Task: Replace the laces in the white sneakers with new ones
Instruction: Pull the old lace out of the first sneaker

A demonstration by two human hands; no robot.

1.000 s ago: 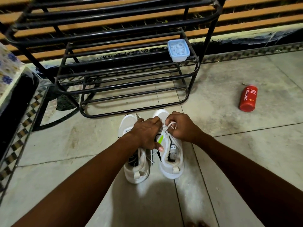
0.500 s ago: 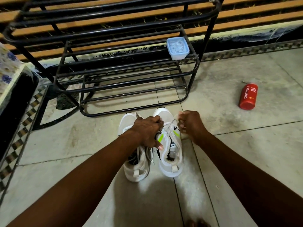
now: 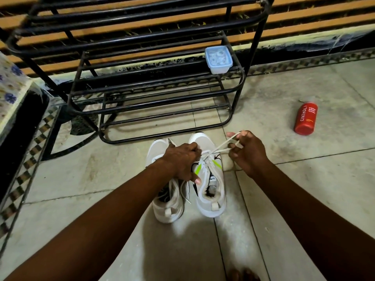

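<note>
Two white sneakers stand side by side on the tiled floor, toes toward the rack: the left sneaker (image 3: 165,203) and the right sneaker (image 3: 211,197), which has neon green marks. My left hand (image 3: 180,161) grips the right sneaker across its front, fingers curled over the lacing. My right hand (image 3: 247,153) pinches a white lace (image 3: 222,146) and holds it taut, stretched up and to the right of the shoe. Loose lace ends hang from the left sneaker.
A black metal shoe rack (image 3: 154,94) stands just beyond the sneakers, with a small lidded plastic box (image 3: 218,59) on its right end. A red bottle (image 3: 306,118) lies on the floor at right. A patterned cloth edge (image 3: 12,92) is at left.
My right hand has pulled the lace out from over the shoe, moving away to the right and up until the lace is taut. My left hand has stayed on the right sneaker.
</note>
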